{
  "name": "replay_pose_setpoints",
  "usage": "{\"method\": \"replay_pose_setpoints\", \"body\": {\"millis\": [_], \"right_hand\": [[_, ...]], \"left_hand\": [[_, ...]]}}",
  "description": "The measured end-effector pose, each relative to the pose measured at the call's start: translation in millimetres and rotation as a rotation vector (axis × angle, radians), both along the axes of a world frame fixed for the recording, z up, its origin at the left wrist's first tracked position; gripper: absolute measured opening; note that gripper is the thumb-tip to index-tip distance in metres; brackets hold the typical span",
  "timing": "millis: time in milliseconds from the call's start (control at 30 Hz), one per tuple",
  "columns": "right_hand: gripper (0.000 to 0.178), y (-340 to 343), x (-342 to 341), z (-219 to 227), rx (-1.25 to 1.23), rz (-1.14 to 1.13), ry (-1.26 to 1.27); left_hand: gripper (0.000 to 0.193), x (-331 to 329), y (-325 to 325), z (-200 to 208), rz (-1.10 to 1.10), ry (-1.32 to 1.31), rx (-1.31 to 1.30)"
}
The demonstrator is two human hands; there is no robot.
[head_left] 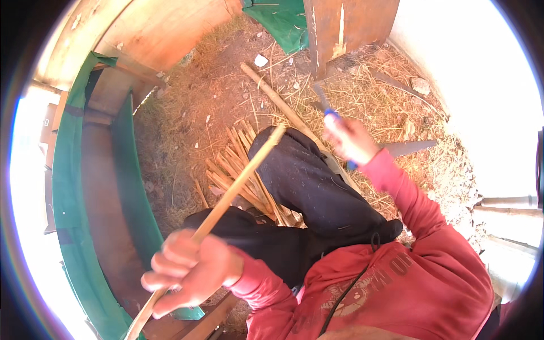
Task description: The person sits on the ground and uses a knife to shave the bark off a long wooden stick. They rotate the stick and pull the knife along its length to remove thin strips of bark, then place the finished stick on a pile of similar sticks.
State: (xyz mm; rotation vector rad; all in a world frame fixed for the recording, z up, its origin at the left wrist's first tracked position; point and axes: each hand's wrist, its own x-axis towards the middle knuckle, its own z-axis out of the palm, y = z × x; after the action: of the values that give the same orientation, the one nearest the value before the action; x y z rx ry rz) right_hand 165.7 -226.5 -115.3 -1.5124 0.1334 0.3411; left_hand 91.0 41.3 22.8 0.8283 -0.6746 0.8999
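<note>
My left hand (pixel 195 269) holds a long, pale wooden strip (pixel 235 184), blurred a little by motion. The strip slants up and to the right, its far end over my bent knee. Out to the right, my right hand (pixel 356 140) is closed round the blue handle of a knife (pixel 323 97), whose blade points up and away. Below my knees a bundle of split wooden sticks (pixel 232 164) lies on the ground. A saw blade (pixel 411 147) rests on the straw by my right wrist. A blue piece shows under that wrist; I cannot tell which tool it belongs to.
A long pole (pixel 277 102) lies on the ground beyond my knee. Green cloth (pixel 85 243) and boards (pixel 105 209) form a low wall at left. A brown wooden panel (pixel 362 28) stands at the far side, beside a bright white wall (pixel 470 73). Dry straw (pixel 396 107) covers the ground.
</note>
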Motion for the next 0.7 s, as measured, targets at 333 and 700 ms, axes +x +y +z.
{"method": "replay_pose_setpoints", "body": {"millis": [333,700], "right_hand": [[0.041,66,-22,65,0.242,-0.036,0.022],[0.007,41,-10,63,0.003,-0.189,-0.545]], "left_hand": [[0.059,10,-68,-43,0.32,0.156,0.257],[0.066,-48,-6,-69,-0.363,1.102,0.304]]}}
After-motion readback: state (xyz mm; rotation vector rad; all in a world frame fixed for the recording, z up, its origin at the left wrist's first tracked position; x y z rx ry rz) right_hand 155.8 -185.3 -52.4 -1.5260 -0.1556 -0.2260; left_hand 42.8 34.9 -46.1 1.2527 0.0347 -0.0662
